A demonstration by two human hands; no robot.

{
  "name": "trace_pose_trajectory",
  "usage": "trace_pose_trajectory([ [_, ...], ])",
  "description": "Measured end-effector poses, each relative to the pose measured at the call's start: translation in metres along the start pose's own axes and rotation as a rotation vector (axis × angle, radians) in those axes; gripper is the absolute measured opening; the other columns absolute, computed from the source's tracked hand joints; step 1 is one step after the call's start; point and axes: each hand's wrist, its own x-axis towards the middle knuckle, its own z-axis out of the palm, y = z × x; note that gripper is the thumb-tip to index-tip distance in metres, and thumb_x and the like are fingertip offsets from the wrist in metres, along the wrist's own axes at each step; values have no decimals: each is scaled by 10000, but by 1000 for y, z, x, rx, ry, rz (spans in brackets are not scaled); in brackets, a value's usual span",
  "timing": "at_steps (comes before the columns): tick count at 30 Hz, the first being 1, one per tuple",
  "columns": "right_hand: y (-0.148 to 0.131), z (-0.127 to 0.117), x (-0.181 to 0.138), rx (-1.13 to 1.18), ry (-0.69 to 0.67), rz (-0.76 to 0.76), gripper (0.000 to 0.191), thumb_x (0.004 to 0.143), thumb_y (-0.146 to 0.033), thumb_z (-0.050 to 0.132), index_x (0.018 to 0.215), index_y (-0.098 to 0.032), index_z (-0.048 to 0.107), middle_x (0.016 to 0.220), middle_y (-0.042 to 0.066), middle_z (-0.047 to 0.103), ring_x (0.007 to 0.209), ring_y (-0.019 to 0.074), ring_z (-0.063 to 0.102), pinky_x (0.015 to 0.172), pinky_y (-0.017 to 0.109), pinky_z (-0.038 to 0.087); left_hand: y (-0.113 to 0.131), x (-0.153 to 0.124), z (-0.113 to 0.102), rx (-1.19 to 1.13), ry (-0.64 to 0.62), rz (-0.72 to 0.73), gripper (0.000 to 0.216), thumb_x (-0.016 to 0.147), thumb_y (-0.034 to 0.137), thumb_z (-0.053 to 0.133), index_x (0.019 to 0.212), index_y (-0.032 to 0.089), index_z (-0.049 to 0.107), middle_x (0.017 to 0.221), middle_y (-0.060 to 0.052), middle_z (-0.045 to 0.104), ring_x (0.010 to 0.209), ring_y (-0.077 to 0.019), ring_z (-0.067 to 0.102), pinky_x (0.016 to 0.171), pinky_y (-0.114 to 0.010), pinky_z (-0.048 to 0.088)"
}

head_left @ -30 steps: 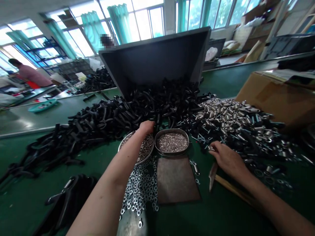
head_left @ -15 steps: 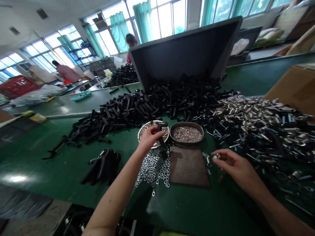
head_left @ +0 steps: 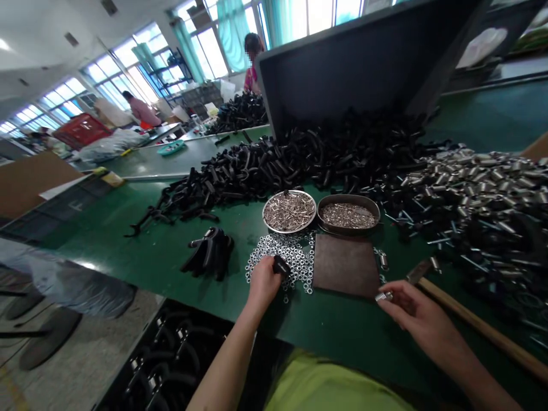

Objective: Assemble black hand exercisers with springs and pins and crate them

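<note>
Green workbench holds everything. Left hand is closed round a small black part, likely stiff and light, best gripped by its body. Right hand pinches a probably slippery metal sleeve. Washers lie under the left hand, and a brown pad sits between the two hands. A hammer lies beside the right.

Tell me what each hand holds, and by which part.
The left hand grips a black part, fist around its lower end. The right hand pinches a metal sleeve by one end, with the fingertips only.
</note>
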Motion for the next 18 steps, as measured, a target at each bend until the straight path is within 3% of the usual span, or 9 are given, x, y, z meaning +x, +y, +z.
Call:
trace_pose_trajectory([
  [3, -1, 3, -1, 1, -18, -9, 334, 699, -516, 636, 846, -216, 632, 643, 25, 634, 575, 180, 594, 494, 269, 487, 14, 4, 5, 183, -31, 22, 200, 726, 60, 490, 817, 165, 633, 954, -119, 630, 907, -234, 604, 801, -324, 441],
  [7, -1, 4, 4, 37, -17, -9, 357, 650, -538, 660, 816, -224, 641, 689, 49, 679, 628, 218, 652, 533, 284, 533, 25, 9, 5, 256, -73, 47, 211, 768, 58, 470, 850, 166, 630, 949, -137, 634, 911, -241, 610, 791, -330, 444],
  [10, 0, 5, 7, 95, -29, -31, 355, 667, -540, 647, 838, -229, 642, 701, 56, 681, 624, 218, 653, 479, 264, 514, 27, 12, 0, 265, -94, 59, 218, 816, 68, 438, 859, 175, 624, 926, -133, 645, 899, -228, 617, 793, -326, 447],
  [13, -5, 7, 7, 118, -45, -44, 364, 703, -538, 623, 883, -223, 644, 565, 18, 600, 487, 170, 568, 406, 252, 455, 25, 13, -9, 221, -98, 68, 205, 789, 54, 477, 848, 180, 628, 928, -118, 657, 899, -223, 620, 806, -322, 449],
  [16, -16, 11, 3, 208, -102, -8, 377, 738, -542, 608, 908, -205, 621, 591, 10, 587, 473, 140, 521, 431, 261, 453, 28, 8, -15, 144, -73, 80, 223, 756, 58, 522, 905, 172, 643, 982, -115, 664, 945, -232, 614, 837, -331, 447],
  [18, -26, 16, 0, 323, -134, 18, 368, 749, -530, 617, 910, -200, 592, 662, 17, 603, 489, 123, 513, 437, 254, 437, 36, -1, -13, -105, -66, 54, 221, 767, 119, 559, 961, 172, 652, 955, -97, 681, 908, -225, 631, 814, -328, 465],
])
